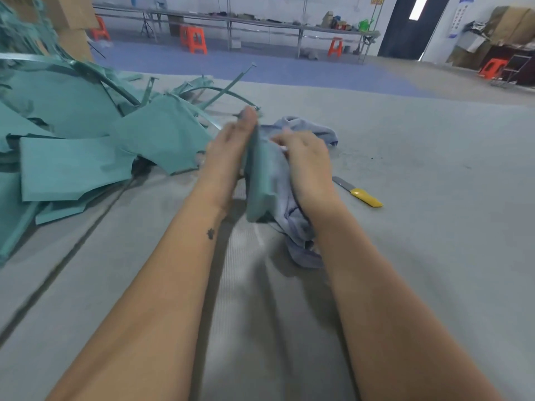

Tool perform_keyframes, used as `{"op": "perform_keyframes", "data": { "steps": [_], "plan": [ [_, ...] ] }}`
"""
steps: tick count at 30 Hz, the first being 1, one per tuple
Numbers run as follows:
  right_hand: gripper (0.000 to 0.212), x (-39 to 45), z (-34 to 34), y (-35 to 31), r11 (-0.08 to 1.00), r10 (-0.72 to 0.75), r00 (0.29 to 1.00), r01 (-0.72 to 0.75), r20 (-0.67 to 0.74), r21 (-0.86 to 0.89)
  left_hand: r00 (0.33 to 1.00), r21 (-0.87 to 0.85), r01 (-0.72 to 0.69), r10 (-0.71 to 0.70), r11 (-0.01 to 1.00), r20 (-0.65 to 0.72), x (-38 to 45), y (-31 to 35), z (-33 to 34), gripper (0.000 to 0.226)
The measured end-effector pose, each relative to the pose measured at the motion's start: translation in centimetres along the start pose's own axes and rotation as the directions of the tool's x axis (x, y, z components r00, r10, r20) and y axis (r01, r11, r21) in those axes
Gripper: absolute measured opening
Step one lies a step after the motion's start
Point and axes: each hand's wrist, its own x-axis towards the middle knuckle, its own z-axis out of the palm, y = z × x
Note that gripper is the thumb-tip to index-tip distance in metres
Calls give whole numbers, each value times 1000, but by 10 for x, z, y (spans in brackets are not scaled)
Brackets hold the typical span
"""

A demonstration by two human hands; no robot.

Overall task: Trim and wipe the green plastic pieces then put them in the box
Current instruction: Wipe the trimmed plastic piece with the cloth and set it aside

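plainly the work is at the wiping step for one piece; at the centre of the frame the left hand (pixel 228 149) lies with straight fingers flat against one face of a green plastic piece (pixel 257 180) held up on edge, while the right hand (pixel 304 160) presses a pale blue cloth (pixel 292 221) against the other face, its fingers bent over the cloth, though motion blur makes it hard to say how tightly they close; the cloth trails down below the hands and bunches just above them on the grey table (pixel 434 227); a yellow-handled knife (pixel 357 192) lies set down on the table to the right of the hands, apart from them, which suggests trimming of this piece is over; a large heap of green pieces and offcut strips (pixel 86 134) fills the left and upper left of the frame, so much appears left to do; no box for finished pieces shows near the hands, so none can be counted as packed.
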Motion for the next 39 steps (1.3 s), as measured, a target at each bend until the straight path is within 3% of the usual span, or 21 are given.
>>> {"op": "perform_keyframes", "data": {
  "steps": [2, 3, 7, 10, 13, 15, 18, 20, 26, 28, 31, 33, 35, 39],
  "plan": [
    [43, 5, -8, -6, 876, 179, 977, -211, 112, 433, 979, 216, -94, 130, 972, -158, -2, -5, 11, 43],
    [51, 7, -14, -6, 786, 219, 955, -295, 200, 543, 966, 250, -115, 167, 961, -198, -2, -6, 14, 46],
    [73, 6, -37, 5, 654, 224, 880, -454, 419, 605, 949, 107, -88, 116, 990, -294, 4, -11, 5, 112],
    [84, 0, -41, 13, 546, 198, 875, -472, 441, 692, 905, 3, -27, 26, 1000, -425, 6, -11, 0, 125],
    [90, -6, -36, 8, 400, 123, 901, -429, 416, 810, 844, -62, -79, 33, 995, -535, 6, -5, -3, 117],
    [77, -11, -29, 0, 319, 49, 920, -384, 389, 866, 815, -114, -167, 72, 979, -575, 5, 2, -5, 99],
    [43, -23, -8, -4, 387, 82, 948, -315, 308, 867, 773, -157, -260, 108, 953, -625, 0, 6, 1, 60],
    [39, -29, 0, 1, 405, 213, 951, -295, 225, 866, 766, -194, -254, 75, 948, -639, -7, 7, 11, 55],
    [34, -46, -17, -4, 412, 450, 892, -246, 39, 877, 903, -320, -177, 25, 931, -428, -28, 21, 54, 55],
    [23, -52, -34, -8, 438, 500, 863, -187, -66, 879, 941, -219, -162, 84, 962, -327, -36, 33, 68, 49],
    [8, -66, -72, -16, 435, 534, 817, -47, -216, 899, 964, 75, -210, 219, 975, -150, -51, 53, 96, 48],
    [7, -81, -103, -19, 433, 535, 787, 59, -309, 899, 965, 95, -255, 259, 962, -43, -69, 65, 125, 52],
    [9, -104, -137, -18, 454, 515, 755, 161, -406, 876, 972, -13, -231, 232, 973, 28, -96, 68, 165, 52],
    [18, -174, -216, -5, 567, 551, 567, 283, -612, 774, 985, -122, -14, 35, 992, 171, -177, 38, 259, 28]
  ]
}}
